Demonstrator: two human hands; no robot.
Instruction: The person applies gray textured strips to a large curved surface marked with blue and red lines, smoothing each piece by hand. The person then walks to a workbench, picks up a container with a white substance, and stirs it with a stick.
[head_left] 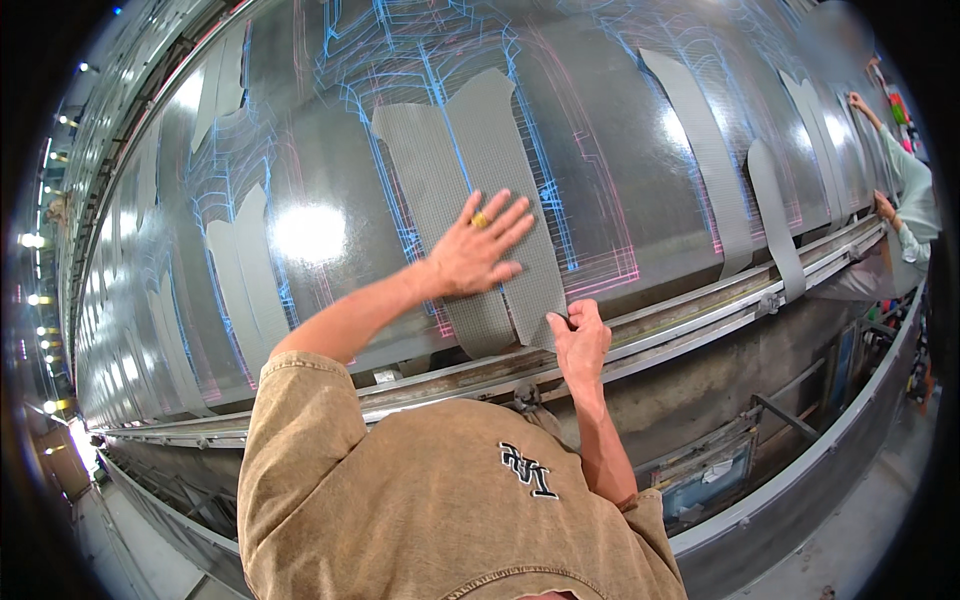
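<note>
A long dark, glossy panel [335, 290] marked with blue and pink lines carries two grey, fine-gridded strips [425, 150] side by side in the centre. My left hand [478, 245] lies flat with fingers spread across these strips, a yellow ring on one finger. Below and to its right, my right hand [578, 335] pinches the lower corner of the right-hand grey strip [525, 310] near the panel's lower edge. The lower ends of the strips reach over that edge, above a metal rail [660, 333].
More grey strips [685, 120] lie along the panel to left and right, one hanging over the rail. A co-worker's hands [880, 207] touch the panel at the far right. Below runs a recessed frame with a curved metal barrier [740, 520] near me.
</note>
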